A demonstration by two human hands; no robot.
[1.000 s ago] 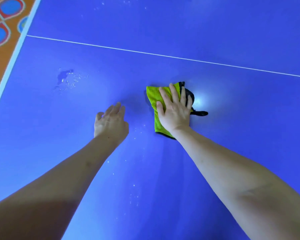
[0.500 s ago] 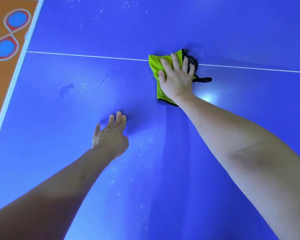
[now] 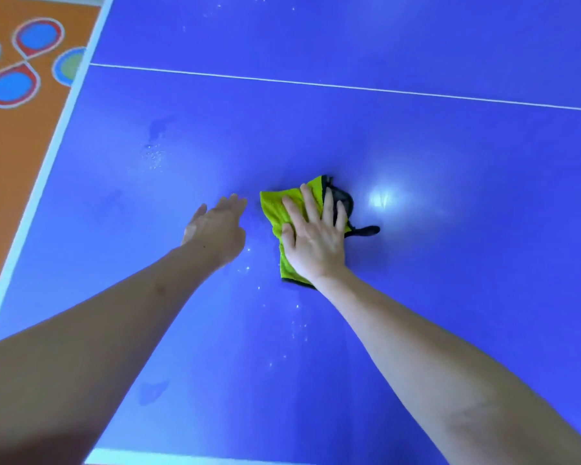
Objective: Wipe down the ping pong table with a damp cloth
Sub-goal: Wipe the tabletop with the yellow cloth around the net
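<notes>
Cloth (image 3: 275,213) flat on table (image 3: 450,196) | right hand (image 3: 316,243) presses it, fingers straight | left hand (image 3: 215,229) flat, empty

Your right grip (image 3: 311,238) covers the middle of the green cloth (image 3: 274,209). The desk (image 3: 450,196) runs off the frame's top and right edges, and both your forearms leave at the bottom.

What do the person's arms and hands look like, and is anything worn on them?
Both forearms are bare up to the frame edge: no sleeves show. The left hand and right hand wear no gloves, and no rings, watch or bracelets are visible. A small dark mark sits on the left forearm.
</notes>
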